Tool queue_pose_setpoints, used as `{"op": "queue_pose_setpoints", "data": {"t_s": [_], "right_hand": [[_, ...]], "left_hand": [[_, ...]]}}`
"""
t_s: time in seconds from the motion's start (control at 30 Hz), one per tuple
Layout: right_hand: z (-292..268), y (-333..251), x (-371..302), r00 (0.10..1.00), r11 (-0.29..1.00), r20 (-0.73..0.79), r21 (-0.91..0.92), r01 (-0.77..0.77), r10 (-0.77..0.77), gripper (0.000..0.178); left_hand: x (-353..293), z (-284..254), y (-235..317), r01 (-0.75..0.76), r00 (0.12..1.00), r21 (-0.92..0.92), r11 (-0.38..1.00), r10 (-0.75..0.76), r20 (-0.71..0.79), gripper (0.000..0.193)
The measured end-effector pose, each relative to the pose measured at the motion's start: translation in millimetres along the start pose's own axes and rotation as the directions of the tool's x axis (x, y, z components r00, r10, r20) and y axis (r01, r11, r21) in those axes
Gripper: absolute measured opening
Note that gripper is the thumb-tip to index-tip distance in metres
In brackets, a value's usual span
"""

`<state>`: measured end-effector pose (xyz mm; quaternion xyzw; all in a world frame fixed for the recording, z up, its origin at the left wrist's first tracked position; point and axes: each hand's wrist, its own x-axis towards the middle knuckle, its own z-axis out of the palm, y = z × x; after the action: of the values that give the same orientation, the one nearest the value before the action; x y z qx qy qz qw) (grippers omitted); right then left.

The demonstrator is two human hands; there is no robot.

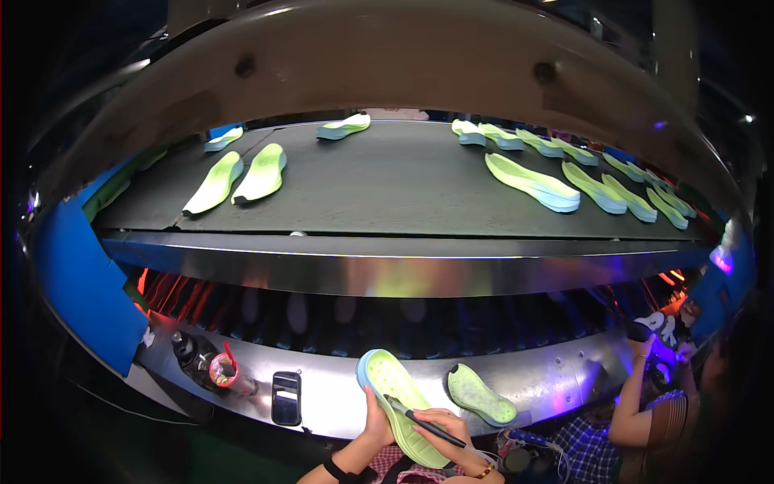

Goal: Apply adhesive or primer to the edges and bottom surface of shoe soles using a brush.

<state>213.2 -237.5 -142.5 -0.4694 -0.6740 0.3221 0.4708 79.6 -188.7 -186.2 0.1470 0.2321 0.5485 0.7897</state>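
My left hand (376, 417) grips a yellow-green shoe sole (393, 377) with a pale blue rim by its left edge, tilted above the metal ledge. Fingers of my right hand (444, 427) are closed round a slim tool with a dark handle (439, 431). Its grey tip reaches onto the inner face of the sole; the tool's exact kind is too small to tell. Just right of my hands, a second, paler green sole (481, 395) with a black end lies on the ledge.
A black phone (286, 398), a dark bottle (192, 355) and a red-topped cup (223, 369) stand along the metal ledge (339, 403) on my left. Beyond, a dark conveyor belt (363, 189) carries several soles under a metal hood (395, 56). Another person's arm (633, 403) works at the right.
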Motion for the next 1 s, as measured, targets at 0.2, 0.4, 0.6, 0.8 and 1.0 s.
{"op": "queue_pose_setpoints", "data": {"t_s": [0.2,0.4,0.6,0.8,1.0], "right_hand": [[-6.0,17.9,-15.5,0.998,1.000,-0.068,-0.007,0.009,-0.010,0.024],[-17.4,13.5,-17.5,0.994,0.998,-0.097,-0.041,-0.045,0.041,0.025],[-22.4,26.5,-17.6,0.989,0.997,-0.128,-0.002,-0.076,0.075,0.028],[-25.3,8.8,2.7,0.995,1.000,-0.094,-0.022,0.013,-0.015,0.029],[-31.3,4.8,-7.0,0.995,1.000,-0.103,0.018,0.018,-0.016,0.028]], "left_hand": [[9.1,-7.8,-22.4,0.073,0.997,-0.075,0.994,-0.072,0.015,0.075],[14.4,2.4,-29.4,0.110,0.994,0.017,0.994,-0.110,0.016,0.080],[19.6,20.9,-24.2,0.147,0.988,0.000,0.989,-0.147,0.040,0.077],[28.5,20.6,-9.4,0.071,0.996,0.059,0.996,-0.074,0.051,0.079],[22.3,35.0,-16.8,0.087,0.996,0.114,0.990,-0.089,0.012,0.080]]}}
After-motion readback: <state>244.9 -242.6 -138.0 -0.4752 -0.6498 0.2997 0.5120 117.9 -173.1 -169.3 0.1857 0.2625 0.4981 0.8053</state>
